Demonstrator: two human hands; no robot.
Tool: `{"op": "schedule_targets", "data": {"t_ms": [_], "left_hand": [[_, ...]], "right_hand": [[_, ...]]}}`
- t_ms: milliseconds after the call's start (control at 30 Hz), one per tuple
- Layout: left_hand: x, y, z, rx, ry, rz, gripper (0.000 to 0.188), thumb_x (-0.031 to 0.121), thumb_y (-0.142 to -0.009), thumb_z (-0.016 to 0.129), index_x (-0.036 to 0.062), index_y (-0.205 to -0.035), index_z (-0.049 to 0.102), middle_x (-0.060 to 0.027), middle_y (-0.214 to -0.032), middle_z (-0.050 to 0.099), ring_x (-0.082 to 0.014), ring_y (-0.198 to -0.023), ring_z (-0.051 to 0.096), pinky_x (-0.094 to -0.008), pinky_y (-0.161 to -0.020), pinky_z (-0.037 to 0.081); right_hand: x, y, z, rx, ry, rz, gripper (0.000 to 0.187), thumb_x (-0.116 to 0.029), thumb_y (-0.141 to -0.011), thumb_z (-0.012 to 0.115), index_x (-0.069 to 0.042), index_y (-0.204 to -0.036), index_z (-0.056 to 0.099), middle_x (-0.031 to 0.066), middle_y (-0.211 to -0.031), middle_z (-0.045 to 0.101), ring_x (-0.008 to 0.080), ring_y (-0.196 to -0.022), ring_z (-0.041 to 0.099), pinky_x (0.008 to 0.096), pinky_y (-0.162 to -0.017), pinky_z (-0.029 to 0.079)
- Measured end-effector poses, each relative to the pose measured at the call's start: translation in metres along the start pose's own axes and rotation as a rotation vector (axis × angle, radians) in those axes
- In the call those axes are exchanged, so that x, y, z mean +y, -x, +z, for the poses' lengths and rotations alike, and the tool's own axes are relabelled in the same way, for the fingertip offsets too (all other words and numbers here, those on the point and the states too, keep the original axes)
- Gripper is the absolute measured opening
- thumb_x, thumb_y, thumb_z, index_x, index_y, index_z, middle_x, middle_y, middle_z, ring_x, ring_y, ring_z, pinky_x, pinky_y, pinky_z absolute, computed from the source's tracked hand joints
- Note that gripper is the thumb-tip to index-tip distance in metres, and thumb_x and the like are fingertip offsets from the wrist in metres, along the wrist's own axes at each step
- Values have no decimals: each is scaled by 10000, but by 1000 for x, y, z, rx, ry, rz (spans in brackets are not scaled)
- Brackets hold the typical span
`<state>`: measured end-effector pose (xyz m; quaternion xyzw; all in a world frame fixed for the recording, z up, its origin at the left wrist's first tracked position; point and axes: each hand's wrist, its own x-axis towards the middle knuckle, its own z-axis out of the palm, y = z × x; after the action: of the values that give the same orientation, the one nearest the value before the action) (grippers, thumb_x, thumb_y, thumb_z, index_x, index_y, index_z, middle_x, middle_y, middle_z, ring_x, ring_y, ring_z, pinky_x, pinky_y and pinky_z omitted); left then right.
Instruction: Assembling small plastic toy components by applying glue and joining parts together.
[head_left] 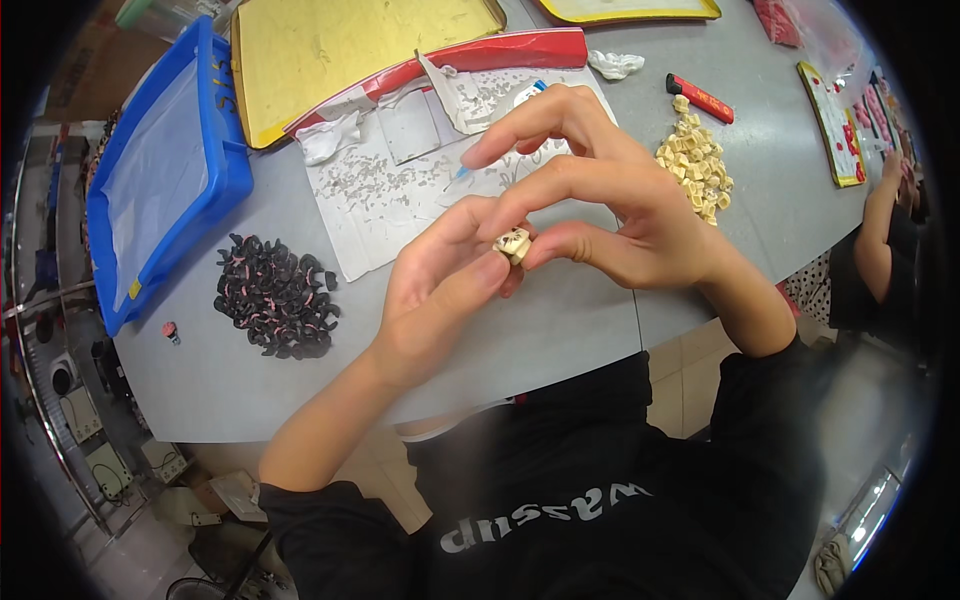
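Observation:
In front of my chest, a small cream figurine piece (513, 243) with black marks on its face is pinched between my fingertips. My left hand (425, 295) grips it from the left, thumb against its near side. From the right, my right hand (630, 215) holds its edge between thumb and forefinger, the other fingers raised and curved. The piece's underside is partly hidden by fingers. Behind my hands lies a white sheet (345, 240) scattered with small grey bits. A heap of similar cream pieces (695, 165) sits beyond my right hand.
Left are a pile of black pieces with pink bands (278, 300), a tiny pink-topped figure (171, 332) and a blue tray (215, 165). A yellow tray (350, 45) stands behind. A red tube (700, 98) and crumpled tissue (616, 65) lie far right; another person's arm (877, 225) is beyond.

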<state>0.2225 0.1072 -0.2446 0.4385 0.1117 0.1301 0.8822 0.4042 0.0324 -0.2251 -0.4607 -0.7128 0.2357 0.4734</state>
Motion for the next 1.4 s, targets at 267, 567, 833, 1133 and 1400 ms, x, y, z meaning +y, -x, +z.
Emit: {"op": "schedule_targets", "data": {"t_ms": [267, 567, 833, 1133, 1400], "left_hand": [[-2, 0, 2, 98, -58, 8, 347, 233, -834, 531, -5, -1080, 479, -31, -911, 523, -88, -790, 443, -235, -714, 370], [-1, -2, -1, 80, 3, -14, 251, 177, -835, 519, 17, -1024, 479, -25, -892, 525, -78, -779, 452, -224, -685, 377], [-1, -1, 1, 93, 39, -55, 201, 122, -832, 512, 26, -1004, 471, -24, -891, 519, -75, -784, 459, -219, -683, 386], [-1, -2, 2, 81, 42, -60, 184, 137, -831, 506, 28, -973, 463, -29, -878, 501, -70, -761, 438, -215, -664, 368], [-2, -2, 2, 83, 40, -56, 170, 125, -829, 492, 26, -965, 461, -28, -869, 494, -66, -744, 427, -216, -653, 363]], "right_hand": [[0, 1, 2, -23, 68, -12, 210, -178, -736, 681, -74, -913, 636, 104, -1083, 548, 235, -978, 467, 339, -833, 377], [2, 2, 7, 25, 111, -50, 198, -133, -723, 687, -67, -898, 621, 69, -978, 556, 232, -908, 477, 325, -828, 377], [2, 6, 12, 83, 181, -103, 228, -131, -690, 716, -57, -882, 619, 67, -936, 562, 229, -867, 488, 335, -796, 402], [1, 6, 16, 117, 172, -109, 238, -48, -650, 701, -49, -869, 607, 75, -906, 545, 223, -824, 491, 317, -739, 397], [2, 7, 16, 105, 168, -117, 244, -42, -667, 704, -30, -893, 611, 89, -921, 536, 221, -822, 501, 323, -732, 433]]}}
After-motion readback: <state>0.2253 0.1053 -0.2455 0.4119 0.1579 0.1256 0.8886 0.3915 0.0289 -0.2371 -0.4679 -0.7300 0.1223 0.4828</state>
